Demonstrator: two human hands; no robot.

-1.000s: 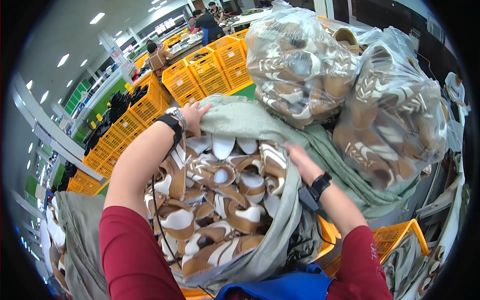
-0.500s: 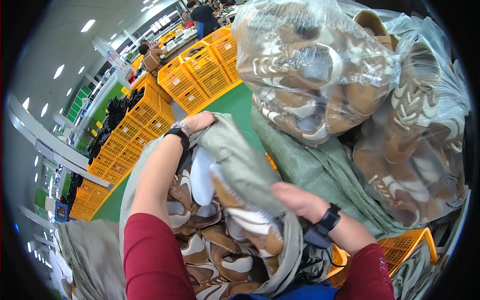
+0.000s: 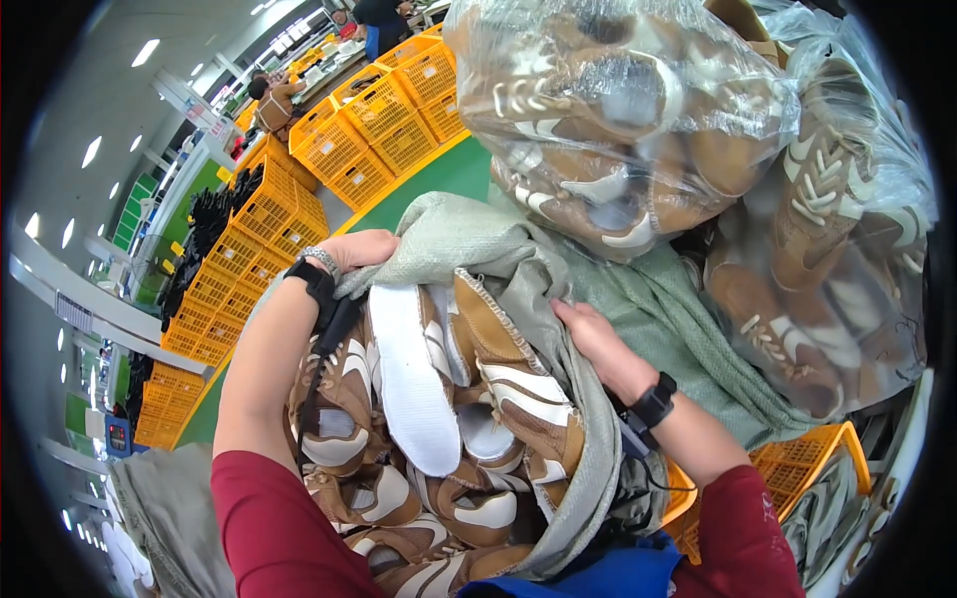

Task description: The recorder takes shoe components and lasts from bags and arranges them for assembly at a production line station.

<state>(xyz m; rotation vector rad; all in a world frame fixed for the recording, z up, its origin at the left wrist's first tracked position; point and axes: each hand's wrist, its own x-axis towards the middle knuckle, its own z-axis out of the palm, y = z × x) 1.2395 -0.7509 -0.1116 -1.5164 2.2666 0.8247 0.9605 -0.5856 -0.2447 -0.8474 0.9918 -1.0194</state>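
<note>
Two bare hands grip the mouth of a grey-green woven sack [image 3: 469, 244] in the middle of the frame. The left hand [image 3: 361, 249], wearing a black wrist strap, is closed on the sack's rim at upper left of the opening. The right hand [image 3: 598, 344], also with a black band at the wrist, has its fingers curled around the folded cloth edge at the right side of the opening.

Compared with a second ago, the sack's rim has been drawn together and lifted: earlier the opening lay wide and round, showing many pieces, and now cloth folds across its upper part and the view has moved closer. That suggests the mouth is being gathered or shifted rather than spread.

Inside the sack, from centre to lower centre, lie brown and white shoe uppers [image 3: 518, 399], with one white insole-shaped piece [image 3: 414, 379] standing out near the middle.

Upper right, two clear plastic bags [image 3: 618, 110] stuffed with the same brown and white shoe parts press against the sack and crowd the space just beyond the right hand. Yellow mesh crates [image 3: 374, 130] run in rows from upper centre down the left side, with a green floor [image 3: 449, 174] strip between them and the sack. Another yellow crate [image 3: 807, 468] shows at lower right. Other people stand far off at the top of the frame.
</note>
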